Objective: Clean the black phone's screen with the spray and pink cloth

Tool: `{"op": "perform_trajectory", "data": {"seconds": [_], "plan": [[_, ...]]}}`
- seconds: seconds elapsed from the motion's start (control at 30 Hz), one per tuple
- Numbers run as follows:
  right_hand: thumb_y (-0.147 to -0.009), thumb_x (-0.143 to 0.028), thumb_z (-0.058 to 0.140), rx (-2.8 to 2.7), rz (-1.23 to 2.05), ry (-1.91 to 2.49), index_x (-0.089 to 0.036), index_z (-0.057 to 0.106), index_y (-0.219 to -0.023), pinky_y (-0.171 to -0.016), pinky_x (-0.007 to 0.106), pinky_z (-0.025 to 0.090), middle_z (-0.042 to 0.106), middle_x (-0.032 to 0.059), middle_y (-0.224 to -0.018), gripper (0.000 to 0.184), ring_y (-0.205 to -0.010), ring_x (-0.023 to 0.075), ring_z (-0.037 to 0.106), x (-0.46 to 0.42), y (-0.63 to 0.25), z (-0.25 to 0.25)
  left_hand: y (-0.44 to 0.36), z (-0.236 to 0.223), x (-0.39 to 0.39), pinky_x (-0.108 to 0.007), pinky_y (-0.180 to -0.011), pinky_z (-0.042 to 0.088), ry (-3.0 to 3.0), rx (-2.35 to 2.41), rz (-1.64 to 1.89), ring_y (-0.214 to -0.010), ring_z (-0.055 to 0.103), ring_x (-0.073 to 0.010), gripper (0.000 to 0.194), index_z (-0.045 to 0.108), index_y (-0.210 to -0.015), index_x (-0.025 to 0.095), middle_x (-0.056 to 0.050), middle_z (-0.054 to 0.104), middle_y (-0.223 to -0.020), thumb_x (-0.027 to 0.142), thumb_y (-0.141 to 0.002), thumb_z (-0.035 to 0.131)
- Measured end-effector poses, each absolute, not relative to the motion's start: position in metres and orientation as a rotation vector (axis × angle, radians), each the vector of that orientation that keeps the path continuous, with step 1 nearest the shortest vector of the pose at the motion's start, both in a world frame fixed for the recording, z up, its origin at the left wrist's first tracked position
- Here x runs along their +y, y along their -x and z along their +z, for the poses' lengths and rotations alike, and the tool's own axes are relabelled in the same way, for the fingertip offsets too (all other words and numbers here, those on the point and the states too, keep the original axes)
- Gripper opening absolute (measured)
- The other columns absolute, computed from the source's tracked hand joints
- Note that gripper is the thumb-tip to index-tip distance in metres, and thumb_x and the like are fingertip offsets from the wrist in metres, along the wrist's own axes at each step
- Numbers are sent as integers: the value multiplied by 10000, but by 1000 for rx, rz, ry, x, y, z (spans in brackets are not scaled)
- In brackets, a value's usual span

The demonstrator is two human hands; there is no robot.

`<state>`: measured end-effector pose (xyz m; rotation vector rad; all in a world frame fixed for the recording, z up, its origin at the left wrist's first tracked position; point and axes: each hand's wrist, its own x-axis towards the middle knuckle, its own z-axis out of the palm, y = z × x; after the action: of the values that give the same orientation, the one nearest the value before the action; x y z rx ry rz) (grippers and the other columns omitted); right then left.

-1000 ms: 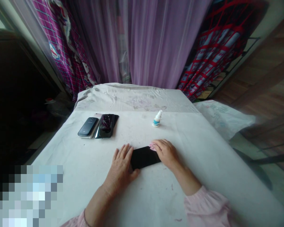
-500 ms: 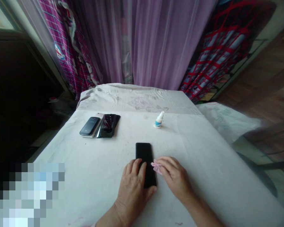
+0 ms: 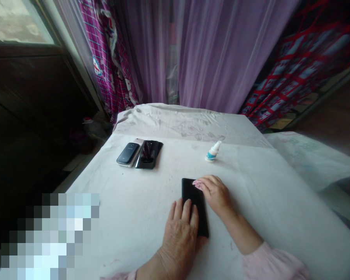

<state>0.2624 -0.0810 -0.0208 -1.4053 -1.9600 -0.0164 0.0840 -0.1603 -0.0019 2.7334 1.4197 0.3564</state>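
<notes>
A black smartphone [image 3: 203, 221] lies flat on the white-covered table, its long side pointing away from me. My left hand [image 3: 179, 233] holds it in place, fingers across its left side and thumb by the lower edge. Pinched in the fingers of my right hand [image 3: 217, 194] is a small pink cloth [image 3: 197, 184], touching the phone near its far end. Part of the phone is hidden beneath both hands. Beyond it stands a small white bottle [image 3: 212, 153] with a blue label and a pointed top.
At the far left of the tabletop, a dark blue phone [image 3: 128, 154] rests on a whitish one. Beside them a glossy black phone [image 3: 147, 154] overlaps another dark one. Purple curtains [image 3: 216, 58] hang behind the table. A blurred patch [image 3: 61, 233] covers the lower left.
My right hand has moved the pink cloth from beside the phone's right edge to its far end. My left fingers have straightened over the phone. The whole view has shifted.
</notes>
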Motion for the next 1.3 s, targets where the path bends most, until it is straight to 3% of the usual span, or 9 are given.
{"op": "perform_trajectory", "data": {"seconds": [0.43, 0.77, 1.07, 1.3], "plan": [[-946, -165, 458, -2031, -5, 1363, -216, 656, -1011, -727, 315, 482, 656, 58, -881, 215, -817, 197, 589, -127, -259, -18, -87, 0, -161, -558, -1064, 359, -2755, 1476, 408, -1262, 485, -339, 674, 543, -1325, 141, -130, 568, -1345, 614, -845, 565], [-929, -147, 474, -2002, -204, 1483, -209, 695, -852, -716, 320, 476, 648, 58, -785, 241, -770, 204, 580, -62, -256, -20, -86, 0, -161, -559, -1033, 399, -2770, 1474, 472, -1205, 537, -331, 561, 599, -1264, 135, -138, 610, -1289, 518, -855, 578], [-936, -136, 502, -2096, 3, 1256, -230, 667, -1053, -780, 308, 509, 661, 51, -882, 223, -877, 187, 608, -114, -245, -10, -88, 2, -161, -534, -1057, 394, -2769, 1438, 491, -1175, 552, -311, 574, 592, -1253, 95, -153, 626, -1212, 467, -820, 656], [-918, -139, 491, -2084, -113, 1410, -223, 695, -877, -732, 333, 488, 652, 63, -832, 224, -802, 206, 578, -73, -244, -14, -88, -6, -165, -453, -1025, 450, -2793, 1400, 403, -1201, 556, -307, 542, 581, -1264, 83, -163, 607, -1267, 398, -833, 678]]}}
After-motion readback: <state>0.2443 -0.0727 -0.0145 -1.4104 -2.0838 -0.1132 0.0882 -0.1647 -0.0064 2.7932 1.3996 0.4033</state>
